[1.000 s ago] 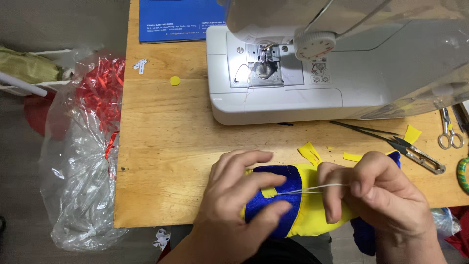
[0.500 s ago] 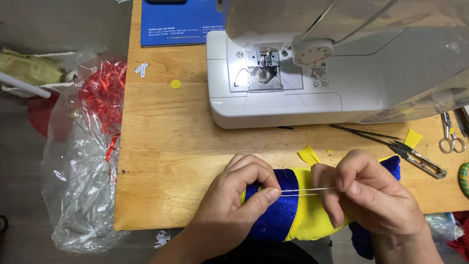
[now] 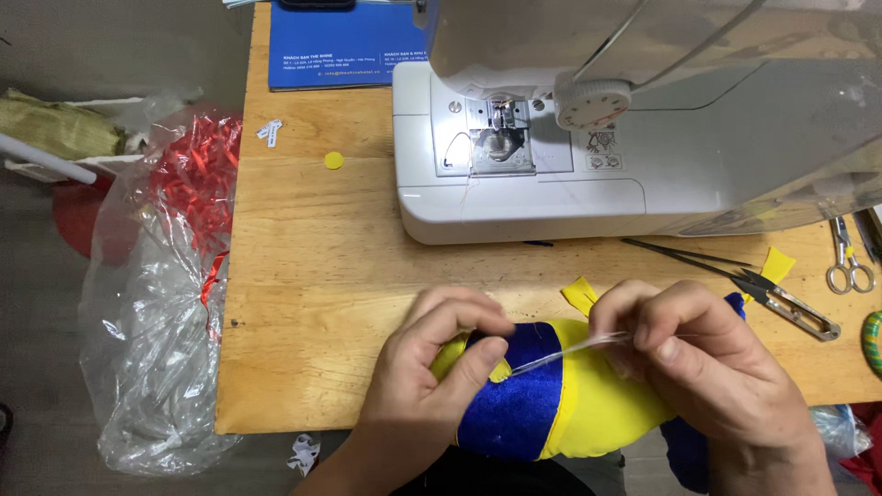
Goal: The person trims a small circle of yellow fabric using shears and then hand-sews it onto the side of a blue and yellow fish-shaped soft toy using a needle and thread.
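A stuffed blue and yellow fabric piece [image 3: 542,404] lies at the near edge of the wooden table [image 3: 322,276]. My left hand [image 3: 432,367] grips its left end, thumb pressed on the blue velvet. My right hand [image 3: 707,367] pinches a pale thread [image 3: 570,351] that runs taut from the blue part towards my fingers. Whether a needle is between those fingers is too small to tell.
A white sewing machine [image 3: 643,119] fills the table's far right. Thread snips [image 3: 772,289] and small scissors [image 3: 850,262] lie at the right. A blue booklet [image 3: 340,55] is at the back. A clear plastic bag with red shreds [image 3: 175,276] hangs off the left edge.
The thread between my hands has shortened and now slants up to the right. My left thumb has shifted onto the blue velvet. The view has tilted slightly.
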